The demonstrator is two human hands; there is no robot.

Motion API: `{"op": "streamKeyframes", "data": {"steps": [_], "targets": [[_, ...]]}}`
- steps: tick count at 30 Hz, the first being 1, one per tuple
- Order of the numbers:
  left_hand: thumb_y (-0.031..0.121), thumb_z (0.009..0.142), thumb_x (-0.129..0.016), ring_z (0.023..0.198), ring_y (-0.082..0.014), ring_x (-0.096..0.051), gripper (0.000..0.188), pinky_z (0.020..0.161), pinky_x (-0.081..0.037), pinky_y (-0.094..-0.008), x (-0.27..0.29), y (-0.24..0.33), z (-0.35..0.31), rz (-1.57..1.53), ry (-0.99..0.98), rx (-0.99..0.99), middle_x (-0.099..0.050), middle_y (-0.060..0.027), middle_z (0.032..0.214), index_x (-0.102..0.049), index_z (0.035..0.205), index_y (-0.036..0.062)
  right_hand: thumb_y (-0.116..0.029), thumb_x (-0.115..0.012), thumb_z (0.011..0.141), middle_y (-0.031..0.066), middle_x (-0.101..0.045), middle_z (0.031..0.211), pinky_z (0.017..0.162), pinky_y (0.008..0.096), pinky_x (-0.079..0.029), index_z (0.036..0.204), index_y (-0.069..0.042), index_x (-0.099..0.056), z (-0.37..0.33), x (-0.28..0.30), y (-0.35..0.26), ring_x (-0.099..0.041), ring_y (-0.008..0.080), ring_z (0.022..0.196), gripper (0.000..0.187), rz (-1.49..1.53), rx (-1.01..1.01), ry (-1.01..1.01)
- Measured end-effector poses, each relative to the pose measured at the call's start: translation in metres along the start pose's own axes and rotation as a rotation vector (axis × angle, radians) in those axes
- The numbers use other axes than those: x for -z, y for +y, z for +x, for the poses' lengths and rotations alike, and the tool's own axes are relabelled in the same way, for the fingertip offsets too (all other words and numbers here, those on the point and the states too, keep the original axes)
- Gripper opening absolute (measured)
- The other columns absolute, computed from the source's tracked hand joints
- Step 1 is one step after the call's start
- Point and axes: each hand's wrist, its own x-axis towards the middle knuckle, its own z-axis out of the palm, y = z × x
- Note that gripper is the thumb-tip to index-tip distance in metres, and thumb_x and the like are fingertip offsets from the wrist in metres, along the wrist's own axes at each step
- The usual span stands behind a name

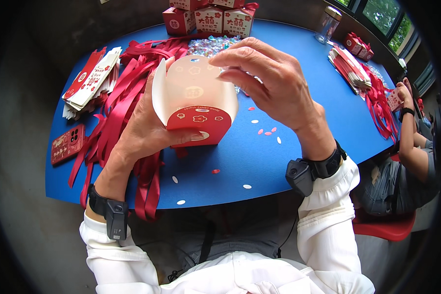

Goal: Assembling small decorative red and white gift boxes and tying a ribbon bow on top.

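My left hand (144, 126) grips a small red paper candy box (219, 128) with gold flower prints, its thumb across the front and its fingers behind the left side. The box's top flaps stand up and their pale insides show. The far flap has a small hole near its top edge. My right hand (281, 81) hovers at the upper right of the box, index finger and thumb apart beside the far flap's edge. Nothing shows between those fingers; whether they touch the flap I cannot tell.
Red ribbons (117, 120) and flat folded boxes (95, 81) lie left, beside a phone (67, 143). Wrapped candies (206, 46) and finished boxes (209, 20) sit behind. Oval paper scraps (247, 186) dot the blue table (264, 171). A glass jar (327, 25) stands far right; a co-worker's arm (407, 132) is at right.
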Motion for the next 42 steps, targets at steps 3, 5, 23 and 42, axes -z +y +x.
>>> {"op": "streamKeyframes", "data": {"steps": [3, 5, 23, 42], "targets": [[0.021, 0.060, -0.099, 0.137, -0.0280, -0.049, 0.129, 0.113, -0.043, -0.0432, 0.002, -0.001, -0.001, -0.004, -0.012, 0.002, -0.047, -0.0145, 0.148, -0.015, 0.157, 0.0047, -0.012, -0.079, 0.080, 0.0096, -0.074, 0.096, 0.075, 0.0343, -0.060, 0.104, -0.006, -0.074, 0.000, -0.004, -0.004, -0.072, 0.0258, 0.089, 0.025, 0.080, 0.056, 0.013], [0.020, 0.060, -0.099, 0.137, -0.0278, -0.049, 0.129, 0.113, -0.043, -0.0431, 0.001, -0.003, 0.000, -0.026, -0.023, 0.001, -0.046, -0.0145, 0.149, -0.014, 0.157, 0.0045, -0.015, -0.079, 0.080, 0.0090, -0.072, 0.095, 0.075, 0.0350, -0.060, 0.103, -0.007, -0.073, -0.001, -0.006, -0.006, -0.071, 0.0255, 0.087, 0.025, 0.143, 0.062, -0.009], [0.016, 0.060, -0.098, 0.135, -0.0272, -0.051, 0.124, 0.112, -0.045, -0.0429, -0.001, 0.008, 0.000, -0.114, -0.040, 0.051, -0.050, -0.0124, 0.146, -0.018, 0.156, 0.0065, -0.007, -0.075, 0.086, 0.0102, -0.075, 0.095, 0.075, 0.0297, -0.060, 0.104, -0.003, -0.074, 0.001, 0.001, -0.002, -0.074, 0.0218, 0.085, 0.018, 0.173, -0.088, 0.033], [0.016, 0.058, -0.099, 0.139, -0.0248, -0.046, 0.134, 0.114, -0.043, -0.0407, 0.005, -0.005, -0.001, -0.029, 0.009, 0.039, -0.043, -0.0133, 0.152, -0.012, 0.158, 0.0032, -0.002, -0.068, 0.081, 0.0074, -0.063, 0.085, 0.072, 0.0285, -0.051, 0.088, -0.006, -0.064, -0.061, 0.022, 0.067, -0.061, 0.0224, 0.080, 0.009, -0.275, -0.869, -0.970]]}}
